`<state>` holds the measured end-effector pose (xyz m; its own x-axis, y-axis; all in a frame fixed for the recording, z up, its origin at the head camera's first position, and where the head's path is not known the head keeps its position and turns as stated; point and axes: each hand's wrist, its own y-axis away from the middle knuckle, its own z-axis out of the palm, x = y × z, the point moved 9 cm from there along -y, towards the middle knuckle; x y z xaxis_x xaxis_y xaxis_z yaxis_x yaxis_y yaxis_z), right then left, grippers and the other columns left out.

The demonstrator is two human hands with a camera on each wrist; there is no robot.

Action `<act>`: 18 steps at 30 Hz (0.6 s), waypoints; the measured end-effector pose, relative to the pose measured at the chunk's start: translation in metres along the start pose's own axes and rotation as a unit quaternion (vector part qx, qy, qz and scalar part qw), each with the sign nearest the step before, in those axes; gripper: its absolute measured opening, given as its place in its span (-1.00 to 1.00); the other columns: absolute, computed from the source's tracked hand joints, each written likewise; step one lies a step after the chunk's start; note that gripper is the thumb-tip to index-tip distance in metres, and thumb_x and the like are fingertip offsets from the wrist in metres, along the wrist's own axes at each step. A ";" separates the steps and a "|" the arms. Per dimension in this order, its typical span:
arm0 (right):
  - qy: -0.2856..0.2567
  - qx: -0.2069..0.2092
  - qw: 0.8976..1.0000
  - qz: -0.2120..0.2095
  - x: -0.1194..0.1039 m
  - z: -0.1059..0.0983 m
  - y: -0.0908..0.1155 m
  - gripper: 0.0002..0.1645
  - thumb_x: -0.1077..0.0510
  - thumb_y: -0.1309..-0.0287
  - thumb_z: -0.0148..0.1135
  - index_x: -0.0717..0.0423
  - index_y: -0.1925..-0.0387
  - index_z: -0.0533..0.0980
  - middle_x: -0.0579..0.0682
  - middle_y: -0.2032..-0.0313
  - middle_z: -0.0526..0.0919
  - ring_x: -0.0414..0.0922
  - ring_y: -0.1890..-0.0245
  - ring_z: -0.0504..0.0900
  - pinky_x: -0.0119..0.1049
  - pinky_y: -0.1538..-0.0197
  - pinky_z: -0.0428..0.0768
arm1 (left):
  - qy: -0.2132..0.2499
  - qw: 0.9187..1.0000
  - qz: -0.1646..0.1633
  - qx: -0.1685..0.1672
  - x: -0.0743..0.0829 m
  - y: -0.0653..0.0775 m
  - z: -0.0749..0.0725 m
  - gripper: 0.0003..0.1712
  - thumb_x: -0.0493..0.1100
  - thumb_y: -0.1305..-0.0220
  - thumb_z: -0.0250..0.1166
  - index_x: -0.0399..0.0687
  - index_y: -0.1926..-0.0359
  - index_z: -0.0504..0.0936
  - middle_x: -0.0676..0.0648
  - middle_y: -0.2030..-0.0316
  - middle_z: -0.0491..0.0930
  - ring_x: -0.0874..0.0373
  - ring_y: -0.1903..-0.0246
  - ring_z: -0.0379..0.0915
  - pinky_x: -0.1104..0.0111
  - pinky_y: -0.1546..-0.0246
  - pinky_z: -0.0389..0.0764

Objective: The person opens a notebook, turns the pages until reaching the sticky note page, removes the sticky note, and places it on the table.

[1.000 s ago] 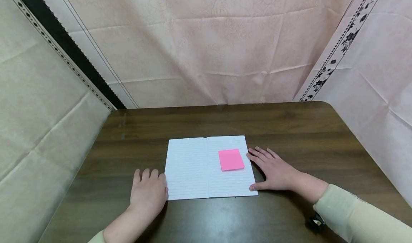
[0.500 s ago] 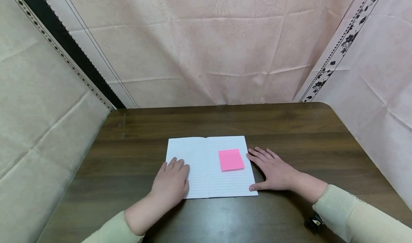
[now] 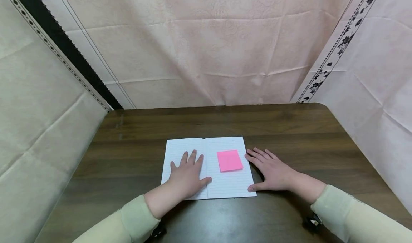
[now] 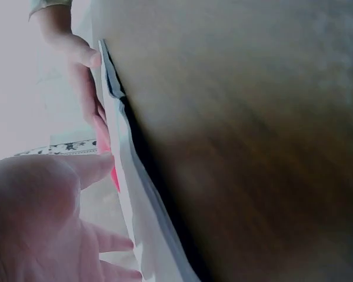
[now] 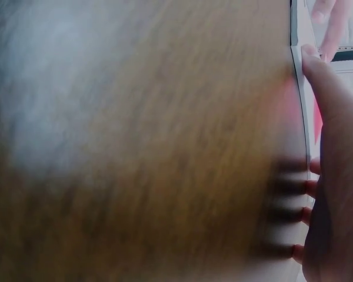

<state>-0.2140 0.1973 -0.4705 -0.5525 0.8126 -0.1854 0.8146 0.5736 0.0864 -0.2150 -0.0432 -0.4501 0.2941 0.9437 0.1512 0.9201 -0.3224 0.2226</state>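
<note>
An open lined notebook (image 3: 228, 186) lies flat on the brown table, a pink sticky note (image 3: 230, 160) on its right page. My left hand (image 3: 186, 177) is over the left page, fingers spread, with the thumb reaching across the centre fold. In the left wrist view its fingertips meet the page. My right hand (image 3: 273, 171) rests at the notebook's right edge. Its thumb lies on the lower right corner of the page, and the other fingers are stretched out along the side, as the right wrist view also shows.
The wooden table (image 3: 135, 164) extends around the notebook on all sides. Pale patterned cloth (image 3: 206, 50) hangs behind the table and along both sides. A dark strapped device (image 3: 312, 222) is at the right wrist.
My left hand has moved right from beside the notebook's left edge onto the left page, and its fingers have spread. The right hand has stayed in place.
</note>
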 end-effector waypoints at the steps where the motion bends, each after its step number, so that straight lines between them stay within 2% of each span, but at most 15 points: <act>1: 0.000 -0.001 1.000 0.000 0.000 0.000 0.000 0.38 -0.75 0.11 0.01 0.01 -0.55 0.05 0.00 -0.54 0.03 0.07 -0.53 -0.07 0.16 -0.46 -0.08 | 0.002 1.000 -0.003 -0.007 0.000 -0.001 0.002 -0.04 0.41 -0.26 0.15 -0.02 -0.50 0.22 -0.20 -0.51 0.05 -0.25 -0.48 -0.10 -0.44 -0.19 0.07; 7: -0.004 0.006 1.000 -0.004 -0.002 -0.002 -0.001 0.38 -0.74 0.11 0.03 0.03 -0.54 0.08 0.02 -0.53 0.06 0.09 -0.53 -0.04 0.17 -0.45 -0.06 | 0.009 0.999 -0.016 -0.036 -0.002 -0.002 0.008 -0.02 0.43 -0.26 0.14 0.01 -0.52 0.18 -0.17 -0.52 0.02 -0.23 -0.48 -0.10 -0.48 -0.14 0.10; 18: -0.007 0.008 1.000 -0.003 -0.002 -0.002 -0.001 0.38 -0.74 0.12 0.05 0.03 -0.53 0.09 0.02 -0.52 0.08 0.09 -0.52 -0.03 0.16 -0.45 -0.05 | 0.009 0.998 -0.020 -0.054 -0.004 -0.002 0.010 -0.02 0.45 -0.26 0.11 0.05 -0.53 0.16 -0.15 -0.53 -0.01 -0.21 -0.49 -0.12 -0.47 -0.15 0.09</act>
<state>-0.2143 0.1952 -0.4685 -0.5546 0.8078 -0.2000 0.8145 0.5762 0.0687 -0.2159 -0.0459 -0.4606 0.2523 0.9549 0.1564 0.8974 -0.2913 0.3313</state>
